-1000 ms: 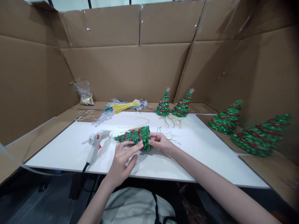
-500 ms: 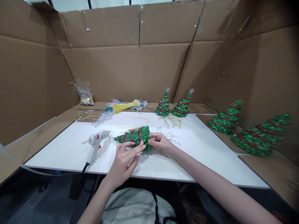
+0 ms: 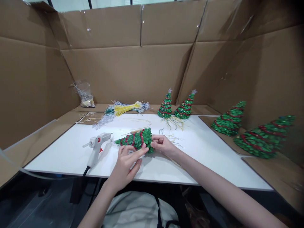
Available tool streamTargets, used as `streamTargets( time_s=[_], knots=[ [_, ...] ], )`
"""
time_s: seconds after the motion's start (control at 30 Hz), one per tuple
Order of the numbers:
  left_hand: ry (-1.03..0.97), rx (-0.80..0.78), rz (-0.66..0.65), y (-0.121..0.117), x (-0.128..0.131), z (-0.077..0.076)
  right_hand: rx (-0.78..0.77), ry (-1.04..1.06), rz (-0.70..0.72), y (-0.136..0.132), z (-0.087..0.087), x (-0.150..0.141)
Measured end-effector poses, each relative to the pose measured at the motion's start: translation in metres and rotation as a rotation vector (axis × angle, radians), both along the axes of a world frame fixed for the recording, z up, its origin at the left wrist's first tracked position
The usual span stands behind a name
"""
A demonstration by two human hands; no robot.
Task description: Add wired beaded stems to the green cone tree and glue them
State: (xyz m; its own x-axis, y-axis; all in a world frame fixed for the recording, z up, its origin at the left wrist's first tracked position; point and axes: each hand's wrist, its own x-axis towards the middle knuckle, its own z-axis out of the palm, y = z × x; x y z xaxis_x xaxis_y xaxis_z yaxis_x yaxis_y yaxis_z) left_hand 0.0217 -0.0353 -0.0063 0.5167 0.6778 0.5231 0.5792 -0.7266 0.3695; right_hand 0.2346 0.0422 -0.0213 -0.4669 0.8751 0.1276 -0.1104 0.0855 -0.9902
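Note:
A small tinsel Christmas tree (image 3: 135, 139), green with red garland, lies on its side on the white tabletop, its silvery tip to the left. My left hand (image 3: 128, 160) holds it from the near side, fingers laid along it and the thumb apart from it. At the base, on the right, my right hand (image 3: 162, 144) is closed in a pinch against the tree. Whatever sits between those fingertips is hidden. Thin yellow wire stems (image 3: 175, 163) pass beneath my right wrist. A white glue gun (image 3: 95, 148) with a red trigger rests left of the tree's tip.
Two star-topped trees (image 3: 165, 107) stand at the back, with loose stems (image 3: 174, 123) before them. Two more trees (image 3: 263, 139) stand at the right on cardboard. Stem bundles (image 3: 127, 108), silvery pieces (image 3: 104, 121) and a plastic bag (image 3: 86, 96) lie back left. Cardboard walls (image 3: 102, 72) surround the table.
Almost nothing differs. The whole view has shifted very slightly; both hands keep their places on the tree.

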Motion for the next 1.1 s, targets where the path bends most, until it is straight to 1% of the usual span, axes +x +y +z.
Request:
streamTargets(
  time_s=[0.2, 0.33, 0.4, 0.5, 0.57, 0.67, 0.73, 0.8, 0.87, 0.93, 1.0, 1.1],
  knots=[
    [-0.057, -0.03, 0.001, -0.001, 0.0, 0.0, -0.007, -0.009, 0.021, 0.003, -0.001, 0.001],
    [-0.194, -0.008, -0.013, 0.0, 0.0, 0.0, 0.0, -0.014, 0.024, 0.002, 0.001, 0.001],
    [-0.27, 0.015, -0.029, 0.002, 0.0, 0.002, 0.005, -0.015, 0.022, 0.001, 0.002, 0.0],
    [-0.329, 0.064, -0.021, 0.009, -0.001, 0.013, 0.014, -0.015, 0.02, 0.001, 0.003, -0.001],
    [-0.352, 0.087, 0.031, 0.018, -0.001, 0.024, 0.02, -0.009, 0.015, 0.001, 0.004, -0.002],
    [-0.37, 0.066, 0.146, 0.037, 0.001, 0.041, 0.024, -0.006, 0.024, 0.001, 0.004, -0.001],
    [-0.3, 0.033, 0.18, 0.051, 0.003, 0.05, 0.023, -0.008, 0.036, 0.0, 0.005, -0.001],
    [-0.188, -0.043, 0.166, 0.063, 0.005, 0.053, 0.022, -0.006, 0.04, -0.001, 0.007, -0.001],
    [-0.108, -0.172, 0.17, 0.073, 0.006, 0.051, 0.02, -0.005, 0.037, -0.002, 0.009, 0.0],
    [-0.066, -0.283, 0.194, 0.08, 0.005, 0.046, 0.019, -0.005, 0.037, -0.003, 0.01, -0.001],
    [-0.032, -0.342, 0.23, 0.084, 0.003, 0.039, 0.019, -0.003, 0.038, -0.003, 0.01, -0.001],
    [0.001, -0.38, 0.28, 0.089, -0.001, 0.031, 0.019, 0.007, 0.028, -0.003, 0.01, -0.001]
  ],
)
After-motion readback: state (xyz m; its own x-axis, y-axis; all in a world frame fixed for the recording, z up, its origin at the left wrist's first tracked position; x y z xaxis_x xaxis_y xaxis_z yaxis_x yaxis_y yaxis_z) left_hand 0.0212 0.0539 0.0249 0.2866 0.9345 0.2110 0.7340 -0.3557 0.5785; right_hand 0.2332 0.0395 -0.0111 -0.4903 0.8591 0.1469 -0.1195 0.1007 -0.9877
